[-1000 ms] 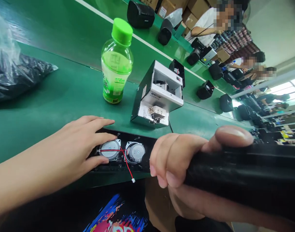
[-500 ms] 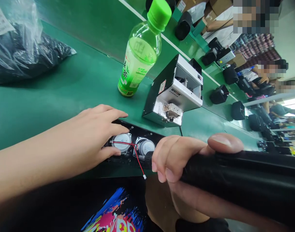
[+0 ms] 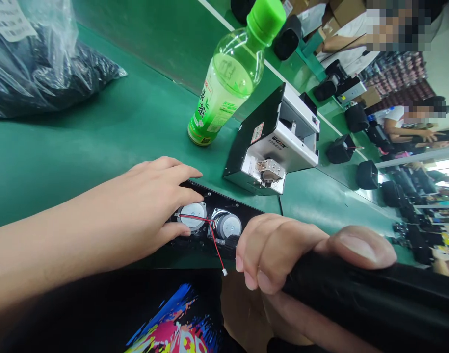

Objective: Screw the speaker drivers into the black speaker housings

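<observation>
Currently the right hand (image 3: 276,247) grasps a black cylindrical power screwdriver (image 3: 386,299), its collar by the right speaker driver (image 3: 230,227); the left hand (image 3: 154,201), fingers spread, rests on the black speaker housing (image 3: 223,199). Beyond stand the WEIXIN machine (image 3: 255,157) and green-tea bottle (image 3: 219,100).

Single head-worn view, facing forward and down from above a printed shirt (image 3: 176,326), tilted sideways, right hand (image 3: 279,250) close to the lens, left hand (image 3: 160,196) farther off, green bench (image 3: 99,142) receding toward upper right.
</observation>
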Demonstrator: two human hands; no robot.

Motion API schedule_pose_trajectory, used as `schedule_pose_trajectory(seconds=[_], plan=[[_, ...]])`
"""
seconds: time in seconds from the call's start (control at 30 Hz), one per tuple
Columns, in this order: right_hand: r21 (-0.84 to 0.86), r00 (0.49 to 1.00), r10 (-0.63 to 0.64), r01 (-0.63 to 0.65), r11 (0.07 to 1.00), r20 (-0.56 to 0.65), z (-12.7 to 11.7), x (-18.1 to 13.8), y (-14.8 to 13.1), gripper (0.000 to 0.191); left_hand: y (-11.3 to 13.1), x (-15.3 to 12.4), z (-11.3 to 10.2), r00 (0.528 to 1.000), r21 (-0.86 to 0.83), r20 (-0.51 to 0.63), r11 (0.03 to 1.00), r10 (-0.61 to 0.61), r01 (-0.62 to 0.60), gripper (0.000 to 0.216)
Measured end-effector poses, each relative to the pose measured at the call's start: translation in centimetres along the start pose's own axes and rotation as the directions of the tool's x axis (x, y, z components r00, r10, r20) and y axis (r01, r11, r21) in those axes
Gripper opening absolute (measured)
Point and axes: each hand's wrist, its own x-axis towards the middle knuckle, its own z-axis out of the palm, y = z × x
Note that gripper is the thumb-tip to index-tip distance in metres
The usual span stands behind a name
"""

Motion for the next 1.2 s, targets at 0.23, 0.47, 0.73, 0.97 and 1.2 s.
schedule_pose_trajectory(seconds=[0.23,0.47,0.73,0.97,1.2], plan=[[0.002,0.994,-0.029,0.029,1.0,0.108,-2.8,-0.5,0.5,0.03,-0.2,0.2,0.1,1.0,-0.077,0.003,0.997,0.003,-0.003,0.031],[0.046,0.995,-0.086,0.084,0.995,0.058,-2.7,-0.3,1.0,0.03,0.0,0.0,0.1,1.0,-0.049,-0.009,0.999,0.013,-0.014,0.03],[-0.14,0.944,0.107,-0.066,0.988,0.311,-3.4,0.2,-1.3,0.031,0.1,-0.8,0.5,0.999,-0.045,-0.042,0.998,0.032,-0.034,0.032],[-0.26,0.959,0.13,-0.062,0.964,0.254,0.4,3.8,-1.0,0.03,0.4,-1.0,1.0,0.993,-0.057,-0.1,0.996,0.06,-0.066,0.026],[-0.268,0.944,0.16,-0.081,0.96,0.288,0.2,0.9,-1.8,0.033,0.5,-1.0,0.9,0.992,-0.02,-0.093,0.996,0.09,-0.093,0.027]])
